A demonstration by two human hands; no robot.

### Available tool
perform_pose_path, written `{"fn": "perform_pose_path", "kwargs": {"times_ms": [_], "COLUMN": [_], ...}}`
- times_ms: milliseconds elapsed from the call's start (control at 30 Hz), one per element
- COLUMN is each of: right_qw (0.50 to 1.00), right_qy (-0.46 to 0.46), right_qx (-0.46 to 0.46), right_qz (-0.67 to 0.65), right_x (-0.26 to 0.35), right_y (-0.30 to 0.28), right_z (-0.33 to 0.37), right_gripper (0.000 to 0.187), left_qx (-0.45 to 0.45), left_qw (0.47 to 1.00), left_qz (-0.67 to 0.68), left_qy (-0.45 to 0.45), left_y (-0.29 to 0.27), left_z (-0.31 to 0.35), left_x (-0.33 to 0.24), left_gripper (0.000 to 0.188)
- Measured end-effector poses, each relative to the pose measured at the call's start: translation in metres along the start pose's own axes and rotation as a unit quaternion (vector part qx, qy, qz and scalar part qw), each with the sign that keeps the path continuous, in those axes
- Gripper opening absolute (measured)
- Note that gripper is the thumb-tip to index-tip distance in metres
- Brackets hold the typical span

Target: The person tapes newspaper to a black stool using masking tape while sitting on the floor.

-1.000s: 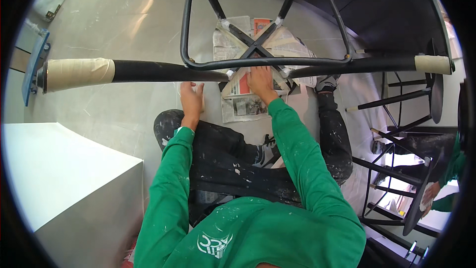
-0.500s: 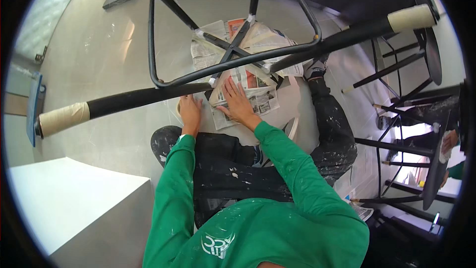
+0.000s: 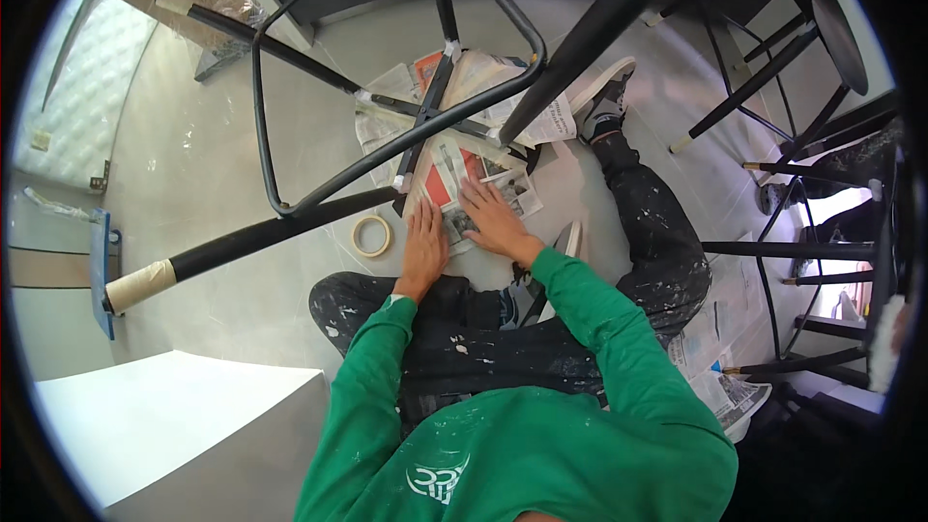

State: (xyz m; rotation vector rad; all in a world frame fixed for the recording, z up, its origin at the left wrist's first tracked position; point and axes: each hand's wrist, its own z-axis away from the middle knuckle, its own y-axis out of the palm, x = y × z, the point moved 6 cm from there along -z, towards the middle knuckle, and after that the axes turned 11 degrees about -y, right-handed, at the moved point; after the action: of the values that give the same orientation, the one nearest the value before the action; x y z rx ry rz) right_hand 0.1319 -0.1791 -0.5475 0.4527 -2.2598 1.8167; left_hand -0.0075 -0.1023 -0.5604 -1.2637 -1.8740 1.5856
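Left hand [image 3: 423, 249] had shifted rightward onto the newspaper [image 3: 512, 195]; half a second earlier it sat by the tape roll [image 3: 370, 253], left of the paper. View had also turned, so the upturned stool [image 3: 426, 116] and its footrest ring [image 3: 387, 156] sat at a steeper slant.

Newspaper was at frame centre, under the stool's crossed bars, looked laid over the seat underside, likely as masking. Stool legs pointed up and outward, probably flipped so the underside could be reached. Left fingers: nothing grasped, extended and fairly close together, laid on the near-left edge of the paper. Right hand [image 3: 498, 224]: also released, fingers spread over the printed sheet just right of the left one. Looked like both were pressing the paper flat; actual pressure, cannot tell.

Tape roll lay flat on the floor [image 3: 222, 164], left of the left hand and apart from it, seemingly parked within reach. Cream wrap [image 3: 142, 287] covered the end of the lower-left leg [image 3: 280, 232], presumably guarding the tip; pale tape [image 3: 404, 182] sat at the leg's base. Wearer's dark trousers [image 3: 667, 242] flanked the work, knees out, maybe to get close. More stools [image 3: 839, 19] stood along the right side, a co-worker's leg [image 3: 841, 159] among them. White box [image 3: 184, 416] at lower left, not touched.
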Motion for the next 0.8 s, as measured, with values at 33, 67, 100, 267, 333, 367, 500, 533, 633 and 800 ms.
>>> {"fn": "perform_pose_path", "kwargs": {"times_ms": [33, 67, 100, 267, 333, 367, 500, 533, 633, 800], "right_qw": [0.997, 0.987, 0.984, 0.866, 0.861, 0.861, 0.775, 0.768, 0.718, 0.555], "right_qy": [0.012, 0.039, 0.062, 0.13, 0.06, 0.044, 0.094, 0.046, 0.049, 0.072], "right_qx": [0.034, 0.089, -0.04, -0.452, -0.454, -0.423, -0.351, -0.395, -0.499, -0.597], "right_qz": [-0.07, -0.129, -0.164, -0.173, -0.219, -0.279, -0.517, -0.502, -0.483, -0.574], "right_x": [-0.004, -0.007, -0.011, -0.041, -0.051, -0.056, -0.07, -0.068, -0.059, -0.01], "right_y": [-0.006, -0.013, -0.045, -0.213, -0.25, -0.255, -0.238, -0.248, -0.268, -0.274], "right_z": [0.001, 0.001, 0.001, 0.02, -0.005, -0.022, -0.084, -0.091, -0.105, -0.079], "right_gripper": [0.058, 0.051, 0.047, 0.049, 0.051, 0.05, 0.012, 0.009, 0.015, 0.022], "left_qx": [0.084, 0.168, 0.251, -0.131, -0.221, -0.232, -0.319, -0.352, -0.412, -0.439], "left_qw": [0.993, 0.975, 0.944, 0.832, 0.786, 0.734, 0.548, 0.557, 0.562, 0.674], "left_qz": [0.055, 0.106, 0.155, 0.419, 0.482, 0.549, 0.671, 0.663, 0.619, 0.506], "left_qy": [-0.056, -0.102, -0.147, -0.34, -0.318, -0.327, -0.385, -0.356, -0.362, -0.311], "left_y": [0.005, 0.007, 0.008, -0.063, -0.07, -0.066, -0.072, -0.088, -0.149, -0.282], "left_z": [0.003, 0.008, 0.015, 0.003, -0.018, -0.032, -0.063, -0.072, -0.101, -0.119], "left_x": [0.009, 0.019, 0.028, 0.094, 0.099, 0.102, 0.095, 0.092, 0.099, 0.1], "left_gripper": [0.056, 0.058, 0.061, 0.047, 0.036, 0.033, 0.023, 0.028, 0.03, 0.03]}}
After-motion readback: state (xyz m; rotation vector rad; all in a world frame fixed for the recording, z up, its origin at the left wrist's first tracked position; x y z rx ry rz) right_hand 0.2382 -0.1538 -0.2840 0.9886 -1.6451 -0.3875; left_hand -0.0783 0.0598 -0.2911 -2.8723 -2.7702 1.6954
